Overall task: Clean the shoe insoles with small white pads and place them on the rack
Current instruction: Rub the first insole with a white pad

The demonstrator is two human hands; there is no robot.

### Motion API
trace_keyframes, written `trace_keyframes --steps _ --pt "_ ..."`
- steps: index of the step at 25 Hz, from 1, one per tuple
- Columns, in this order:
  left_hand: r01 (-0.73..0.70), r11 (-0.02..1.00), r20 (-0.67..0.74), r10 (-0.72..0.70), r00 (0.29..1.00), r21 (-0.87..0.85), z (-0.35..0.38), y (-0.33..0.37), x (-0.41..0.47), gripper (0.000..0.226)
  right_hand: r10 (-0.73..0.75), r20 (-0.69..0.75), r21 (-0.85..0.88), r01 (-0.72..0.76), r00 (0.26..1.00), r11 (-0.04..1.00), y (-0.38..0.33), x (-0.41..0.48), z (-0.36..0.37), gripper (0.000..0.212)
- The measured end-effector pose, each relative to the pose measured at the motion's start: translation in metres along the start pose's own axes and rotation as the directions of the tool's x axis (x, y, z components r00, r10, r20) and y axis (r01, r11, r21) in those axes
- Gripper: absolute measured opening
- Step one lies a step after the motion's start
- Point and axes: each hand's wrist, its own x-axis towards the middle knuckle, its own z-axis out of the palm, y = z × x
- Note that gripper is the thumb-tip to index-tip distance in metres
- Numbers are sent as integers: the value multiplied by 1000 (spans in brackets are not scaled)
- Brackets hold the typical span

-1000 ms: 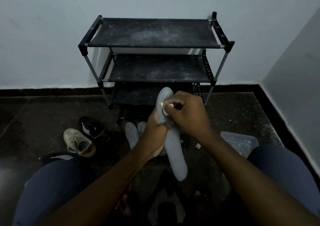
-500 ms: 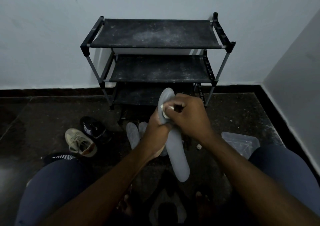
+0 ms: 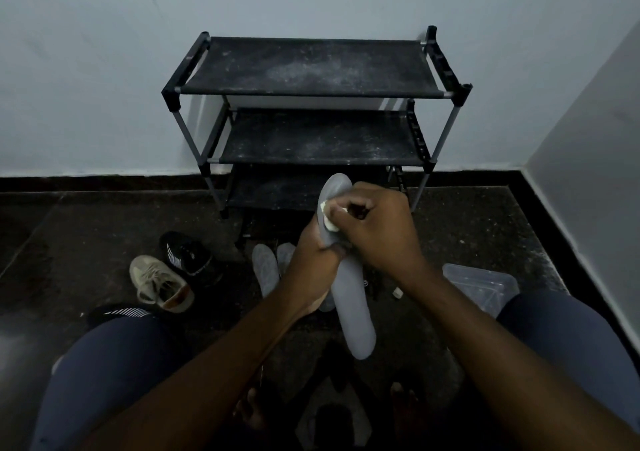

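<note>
Grey foam insole [image 3: 354, 308] stands upright at centre frame, the left hand [image 3: 313, 260] wrapped round its middle. The right hand [image 3: 379, 232] has its fingers curled tight on a small white pad [image 3: 327, 221], pressed near the insole's top end — the wiping step, I'd say. Next the pad needs working down the lower half, then the insole goes to the rack [image 3: 311, 66] at upper centre.

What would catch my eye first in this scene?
In the middle, the left hand grips a grey insole while the right hand holds a white pad against its upper end. Behind stands a black three-shelf rack against the pale wall; a beige sneaker and a black sneaker lie on the floor to the left.
</note>
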Motion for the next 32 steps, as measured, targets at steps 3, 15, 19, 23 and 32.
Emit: trace_keyframes --steps 3,15,19,23,32 --pt "57 998 -9 -57 998 -8 -2 0 3 24 -23 68 -38 25 997 999 -1 -8 1 9" --pt "32 993 35 -28 999 -114 -8 0 -3 45 31 -61 -70 -36 998 997 13 0 -9 8" --pt "34 991 21 -31 999 -129 -1 1 -2 50 -8 -45 -70 5 999 998 8 0 -5 8" --pt "82 978 7 -82 997 -191 -4 -5 0 47 30 -12 -80 -31 999 996 13 -5 -9 6" --pt "30 981 15 -27 1000 -193 -8 -2 -2 48 47 -26 -79 -49 999 996 14 -5 -9 6"
